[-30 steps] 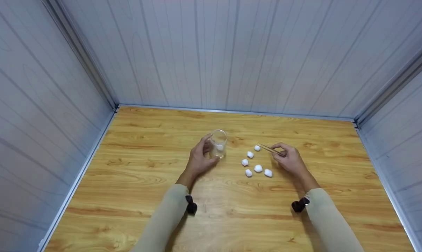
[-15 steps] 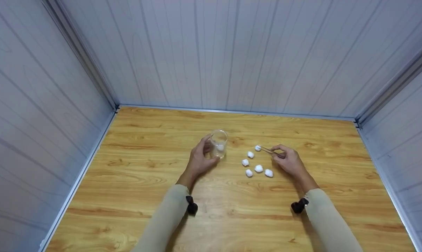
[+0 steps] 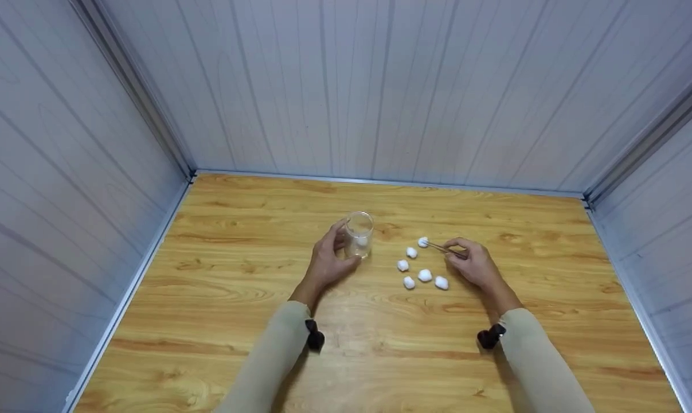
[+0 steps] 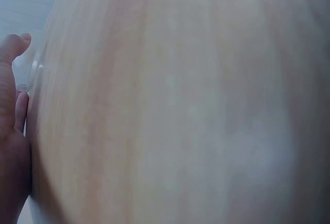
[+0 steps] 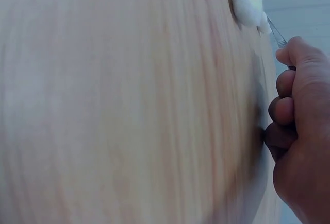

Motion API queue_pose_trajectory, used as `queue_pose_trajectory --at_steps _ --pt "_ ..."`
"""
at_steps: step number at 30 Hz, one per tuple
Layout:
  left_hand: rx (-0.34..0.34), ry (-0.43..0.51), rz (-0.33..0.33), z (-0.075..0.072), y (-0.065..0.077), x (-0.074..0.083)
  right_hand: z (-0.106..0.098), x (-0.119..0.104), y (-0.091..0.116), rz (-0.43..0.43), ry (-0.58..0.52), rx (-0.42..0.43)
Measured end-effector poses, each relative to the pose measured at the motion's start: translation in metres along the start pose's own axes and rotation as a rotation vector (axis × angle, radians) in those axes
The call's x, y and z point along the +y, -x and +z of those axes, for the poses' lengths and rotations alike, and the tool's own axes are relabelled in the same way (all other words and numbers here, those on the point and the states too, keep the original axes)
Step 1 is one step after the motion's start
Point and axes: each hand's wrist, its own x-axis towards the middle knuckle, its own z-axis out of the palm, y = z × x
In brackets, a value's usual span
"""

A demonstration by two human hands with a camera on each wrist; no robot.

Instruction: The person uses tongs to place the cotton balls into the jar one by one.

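Observation:
In the head view my left hand [image 3: 327, 261] curls round a clear glass beaker [image 3: 359, 235] standing on the table. Something white shows through its wall. My right hand [image 3: 476, 264] pinches metal tweezers [image 3: 439, 247], whose tips touch the farthest cotton ball [image 3: 423, 242]. Several more cotton balls [image 3: 425, 275] lie loose between the two hands. The left wrist view catches only my thumb [image 4: 15, 46] and part of the beaker [image 4: 32, 69] at its left edge. In the right wrist view the tweezers [image 5: 276, 32] stick out past my thumb, with white cotton [image 5: 247, 5] at the top.
The wood-grain table [image 3: 242, 229] is enclosed by pale panel walls [image 3: 346, 92] at the back and both sides. Metal strips [image 3: 300, 179] run along the table's edges. A black wrist camera [image 3: 315, 338] sits at each sleeve cuff.
The tweezers' tips have moved slightly, from the right edge of the farthest cotton ball onto it. My left hand and the beaker stay where they were.

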Motion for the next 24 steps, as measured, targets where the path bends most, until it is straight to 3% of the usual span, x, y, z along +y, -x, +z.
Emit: queue_pose_trajectory --at_steps 16,24 --pt "0.005 0.007 -0.016 0.0016 -0.0004 0.001 -0.0002 0.0011 -0.0005 0.025 -0.009 0.002" --pt "0.008 0.015 0.027 0.0017 -0.0003 0.0013 -0.0008 0.0042 -0.0006 0.015 -0.027 -0.001"
